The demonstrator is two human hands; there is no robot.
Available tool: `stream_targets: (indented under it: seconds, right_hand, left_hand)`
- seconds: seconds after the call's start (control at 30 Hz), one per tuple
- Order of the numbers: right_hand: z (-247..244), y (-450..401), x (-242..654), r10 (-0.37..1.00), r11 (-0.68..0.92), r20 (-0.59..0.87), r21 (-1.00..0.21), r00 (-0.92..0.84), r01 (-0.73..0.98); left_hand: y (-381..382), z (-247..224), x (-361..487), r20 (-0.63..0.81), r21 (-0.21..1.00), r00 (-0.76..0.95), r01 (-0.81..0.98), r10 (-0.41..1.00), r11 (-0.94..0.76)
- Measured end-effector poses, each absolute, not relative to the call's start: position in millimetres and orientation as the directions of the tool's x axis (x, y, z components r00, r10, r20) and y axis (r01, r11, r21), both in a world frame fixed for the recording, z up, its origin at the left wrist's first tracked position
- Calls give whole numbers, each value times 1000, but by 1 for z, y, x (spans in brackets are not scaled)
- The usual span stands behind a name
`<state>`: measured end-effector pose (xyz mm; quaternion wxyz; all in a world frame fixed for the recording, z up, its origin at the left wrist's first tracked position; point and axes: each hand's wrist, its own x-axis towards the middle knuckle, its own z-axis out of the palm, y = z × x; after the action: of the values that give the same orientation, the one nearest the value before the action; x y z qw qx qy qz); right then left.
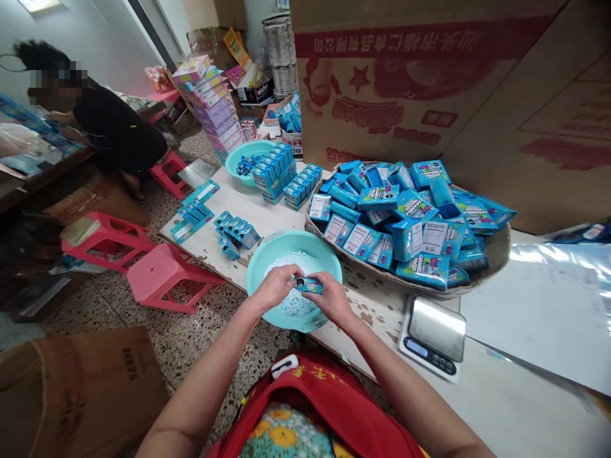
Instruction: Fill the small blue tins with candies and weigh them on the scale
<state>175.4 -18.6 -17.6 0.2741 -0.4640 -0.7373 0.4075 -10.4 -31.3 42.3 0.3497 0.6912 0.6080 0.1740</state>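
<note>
Over a turquoise basin (258, 254) holding small whitish pieces, a small blue box (310, 285) lies sideways between my two hands. My left hand (280, 284) pinches its left end, beside a dark round spot. The fingers of my right hand (333, 298) close round its right end. Just left of the basin, several small blue boxes (238, 230) stand grouped on the white table (272, 219). To the right, a big round basket (499, 257) is heaped with blue boxes (414, 202).
A digital scale (433, 337) lies right of the basin. Behind are a second turquoise basin (235, 159) and stacked blue boxes (274, 168). Large cardboard (382, 83) rises behind the basket. Pink stools (165, 273) stand left; a person in black (114, 124) sits beyond.
</note>
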Motion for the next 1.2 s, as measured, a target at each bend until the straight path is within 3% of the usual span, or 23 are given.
stream_targets:
  seconds: [0.17,0.3,0.4,0.5,0.6,0.7,0.87,1.03,1.13,1.2]
  right_hand:
    - [-9,-15,187,953,171,62,-919,-298,355]
    - [-4,-14,180,924,209,83,-928,-374,308]
    - [-1,-14,172,948,94,0,-955,-318,282]
    - [-5,-16,176,992,25,-11,-960,-125,280]
    - [-21,-23,195,997,-49,-26,-949,76,312]
    - [-42,-41,215,971,-210,-157,-922,180,325]
    - [-60,-74,217,853,-515,-472,-831,223,209]
    - [-64,-87,193,704,-703,-701,-711,112,-25]
    - [-68,-85,184,603,-798,-797,-603,49,7]
    - [-74,-81,183,602,-797,-798,-598,39,81]
  left_hand:
    - [-44,28,-23,-178,628,58,775,982,68]
    - [-50,26,-11,-110,640,201,764,973,-85]
    - [-42,34,-4,-109,662,211,744,971,-88]
    - [-21,42,-24,-92,649,49,760,995,22]
    - [18,45,-71,-10,514,-223,835,975,196]
    - [76,42,-123,54,316,-410,872,911,374]
    - [160,17,-172,-146,121,-521,834,841,538]
    - [183,-4,-191,-229,141,-545,801,806,582]
    - [172,10,-194,-215,219,-521,799,826,561]
    - [151,23,-180,-166,294,-489,804,856,516]
